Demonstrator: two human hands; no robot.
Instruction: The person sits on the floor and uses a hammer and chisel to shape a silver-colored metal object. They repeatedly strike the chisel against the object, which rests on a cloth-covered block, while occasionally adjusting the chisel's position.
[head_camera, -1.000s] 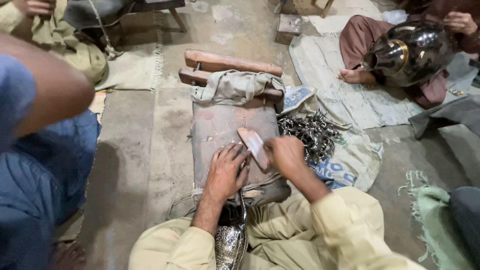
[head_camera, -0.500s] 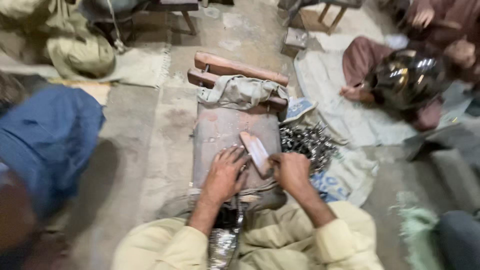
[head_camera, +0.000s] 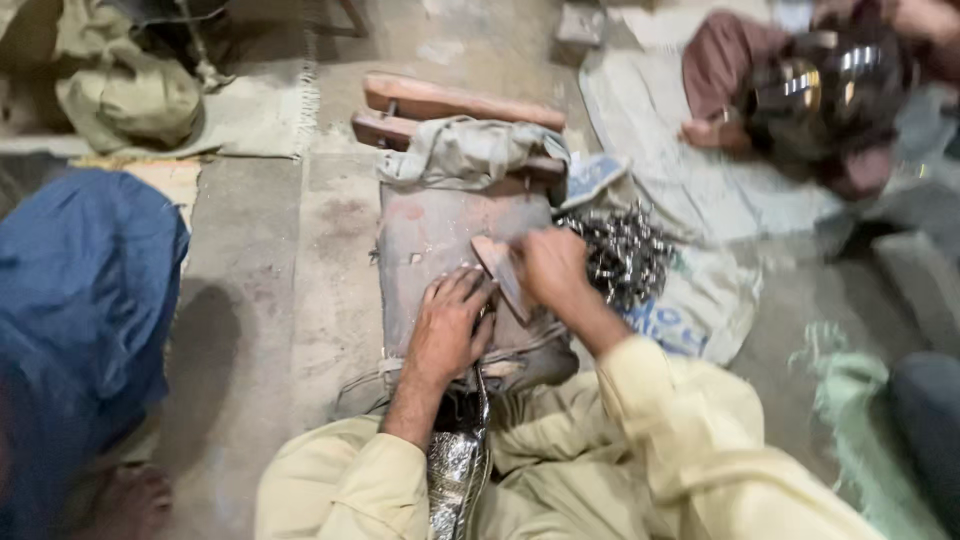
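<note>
Embossed silver metal piece (head_camera: 455, 480) is lying in the person's lap with its upper end running up onto the flat reddish-brown block (head_camera: 440, 240) that serves as the worktop, right under the left hand (head_camera: 450, 325). That left hand is pressed down flat-ish on the end of the piece with the fingers curled over it, so it looks like a pinning grip more than a pinch; I can't see the fingertips well enough to say exactly how tight. The right hand (head_camera: 552, 268) is closed around a small wooden block tool (head_camera: 503, 275), which is tilted and sits just beside the left fingers, touching or nearly touching the spot being worked. As for progress, my guess is it's somewhere mid-job: the part of the piece that shows in the lap already has a dense raised pattern all over it, but the bit under the hands is hidden, so how much is left there I honestly can't tell. Just to the right of the block there's a heap of small shiny metal parts (head_camera: 620, 250) on a printed sack (head_camera: 690, 310), apparently untouched right now. A grey cloth (head_camera: 465, 150) is draped over the wooden bars (head_camera: 455, 100) at the far end. Another person across the floor has a big polished metal vessel (head_camera: 820, 85), pretty blurry.
</note>
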